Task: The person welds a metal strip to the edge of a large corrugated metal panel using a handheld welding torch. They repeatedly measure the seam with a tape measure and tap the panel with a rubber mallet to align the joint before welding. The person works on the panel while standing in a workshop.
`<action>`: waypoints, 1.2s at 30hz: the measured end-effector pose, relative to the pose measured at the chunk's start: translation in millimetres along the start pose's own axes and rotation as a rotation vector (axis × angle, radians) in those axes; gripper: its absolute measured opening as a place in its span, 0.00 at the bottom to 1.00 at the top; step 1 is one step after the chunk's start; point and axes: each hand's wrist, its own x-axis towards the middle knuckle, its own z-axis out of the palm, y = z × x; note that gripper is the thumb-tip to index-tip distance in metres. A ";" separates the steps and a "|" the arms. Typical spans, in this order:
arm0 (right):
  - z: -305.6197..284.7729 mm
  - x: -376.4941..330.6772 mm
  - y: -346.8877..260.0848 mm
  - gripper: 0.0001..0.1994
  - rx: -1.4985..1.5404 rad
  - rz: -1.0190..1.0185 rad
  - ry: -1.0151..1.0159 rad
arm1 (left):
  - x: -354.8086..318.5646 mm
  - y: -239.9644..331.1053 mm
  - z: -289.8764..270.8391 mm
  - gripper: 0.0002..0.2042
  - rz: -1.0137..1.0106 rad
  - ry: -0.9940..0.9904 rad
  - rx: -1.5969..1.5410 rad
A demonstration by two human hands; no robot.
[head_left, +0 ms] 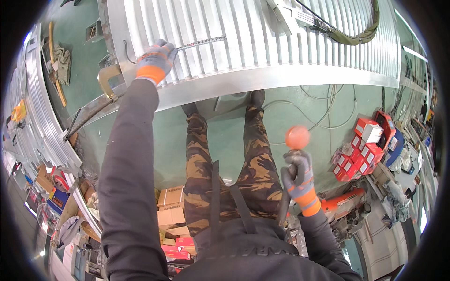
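Note:
My left hand [158, 57], in a grey and orange glove, is closed over a tape measure whose body it hides. The tape's blade [201, 42] runs out to the right across the ribs of a silvery metal panel [225, 82]; a thin dark cord loops beside the wrist. Away from the panel, near my right thigh, my right hand [298, 175] wears a matching glove. Its fingers are wrapped round a mallet [297, 137] with a round orange-red head, which points up and is slightly blurred. The fingers cover part of the handle.
A C-shaped clamp [107, 80] grips at the panel's left end. A dark green sleeved cable [358, 38] lies over its far right. Thin hoses [328, 110] loop on the green floor. Red boxes [358, 152] are stacked at right; cardboard boxes [170, 198] sit behind my legs.

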 end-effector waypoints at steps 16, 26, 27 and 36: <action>59.3 -94.0 -28.2 0.23 0.749 0.987 -0.449 | -4.6 15.3 -0.5 0.10 0.128 -0.067 0.344; 56.4 77.2 -51.7 0.22 1.028 0.781 0.101 | 2.9 23.6 -6.9 0.10 0.100 -0.155 0.311; 59.8 97.1 -48.1 0.24 0.967 0.743 0.103 | 4.3 23.1 -7.6 0.10 0.091 -0.163 0.319; 70.4 139.1 -55.8 0.36 0.906 0.640 0.163 | 9.1 24.4 -2.1 0.12 0.118 -0.180 0.305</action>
